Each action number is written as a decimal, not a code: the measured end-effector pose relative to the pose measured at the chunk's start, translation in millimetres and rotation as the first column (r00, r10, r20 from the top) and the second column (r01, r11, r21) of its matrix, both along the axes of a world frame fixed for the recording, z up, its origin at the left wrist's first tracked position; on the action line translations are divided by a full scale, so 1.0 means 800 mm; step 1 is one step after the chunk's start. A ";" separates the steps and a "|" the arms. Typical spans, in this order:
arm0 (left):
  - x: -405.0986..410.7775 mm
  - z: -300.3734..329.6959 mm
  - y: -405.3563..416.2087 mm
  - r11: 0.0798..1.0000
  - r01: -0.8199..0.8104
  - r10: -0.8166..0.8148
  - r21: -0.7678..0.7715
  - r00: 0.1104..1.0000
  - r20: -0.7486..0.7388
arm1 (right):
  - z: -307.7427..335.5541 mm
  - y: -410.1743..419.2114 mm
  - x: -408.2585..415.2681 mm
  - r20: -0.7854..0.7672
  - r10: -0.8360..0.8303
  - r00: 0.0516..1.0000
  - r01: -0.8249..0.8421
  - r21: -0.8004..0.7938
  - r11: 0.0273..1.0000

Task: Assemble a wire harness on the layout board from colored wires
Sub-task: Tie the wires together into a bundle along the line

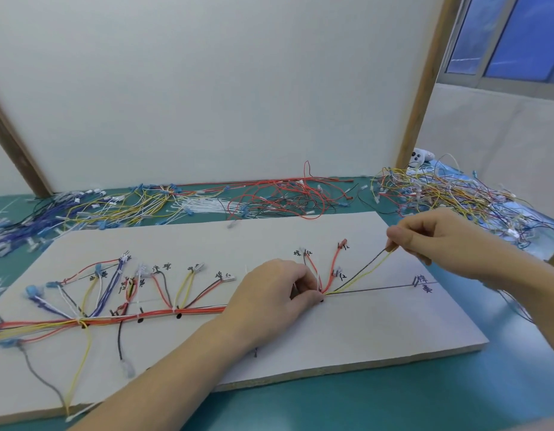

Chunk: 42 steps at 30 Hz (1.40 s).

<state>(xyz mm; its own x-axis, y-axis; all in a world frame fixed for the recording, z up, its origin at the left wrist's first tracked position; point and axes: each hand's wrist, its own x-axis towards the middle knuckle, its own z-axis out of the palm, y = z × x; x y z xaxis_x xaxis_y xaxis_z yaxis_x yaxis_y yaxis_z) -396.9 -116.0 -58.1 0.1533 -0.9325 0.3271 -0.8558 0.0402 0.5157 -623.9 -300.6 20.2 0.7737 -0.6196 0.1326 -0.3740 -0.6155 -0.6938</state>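
Clearly thin and floppy, the yellow and brown wires (359, 276) need holding by the ends: right hand (437, 236) pinches them, left hand (275, 290) pinches the bundle (164, 314) near the board's (378, 334) right edge.

— Is anything written on the layout board (347, 331)?

— Yes, handwritten Chinese labels in dark ink beside the wire ends. One 红 (346, 246) stands by the upper red wire's tip, and another 红 (343, 277) sits just below it.

— And left of those?

— A pair reading 棕 红 (303, 253). Further left, above a red and brown branch, another 棕 红 (223, 275).

— The right end?

— Two stacked characters (424, 284) that look like 棕 黄, in bluish ink.

— The far left ones?

— Too blurred and wire-covered to read with confidence.
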 end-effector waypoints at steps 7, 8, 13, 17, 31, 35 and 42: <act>-0.001 0.001 0.003 1.000 0.015 -0.015 -0.004 1.000 0.025 | -0.016 -0.014 0.047 -0.494 -0.092 0.865 -0.002 -0.186 0.983; -0.001 0.001 0.003 1.000 0.017 -0.017 -0.005 1.000 0.017 | -0.018 -0.017 0.054 -0.491 -0.098 0.865 -0.009 -0.211 0.977; 0.000 0.003 0.002 1.000 0.019 -0.019 -0.004 1.000 0.003 | -0.037 -0.024 0.091 -0.351 -0.110 0.930 -0.004 -0.309 0.951; 0.001 0.003 0.002 1.000 0.029 -0.029 -0.007 1.000 0.002 | -0.049 -0.028 0.106 -0.328 -0.085 0.941 -0.031 -0.333 0.942; -0.002 0.003 0.004 0.997 0.071 -0.070 -0.032 0.997 0.029 | -0.021 -0.018 0.087 0.045 -0.008 0.999 0.000 0.174 0.985; -0.002 0.004 0.004 0.996 0.082 -0.081 -0.027 0.996 0.047 | -0.029 0.004 0.077 -0.210 0.049 0.976 -0.044 0.027 0.999; -0.004 0.007 0.006 0.996 0.077 -0.075 -0.048 0.996 0.039 | -0.025 0.028 0.082 -0.390 0.177 0.904 -0.221 -0.070 0.973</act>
<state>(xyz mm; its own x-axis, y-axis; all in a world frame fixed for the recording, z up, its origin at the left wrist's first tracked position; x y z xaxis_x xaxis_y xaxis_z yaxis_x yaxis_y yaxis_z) -399.8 -111.0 -52.5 0.0694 -0.9235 0.3774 -0.8677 0.1308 0.4795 -557.9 -278.6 0.2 0.8845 -0.4460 -0.1367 -0.4567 -0.7685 -0.4482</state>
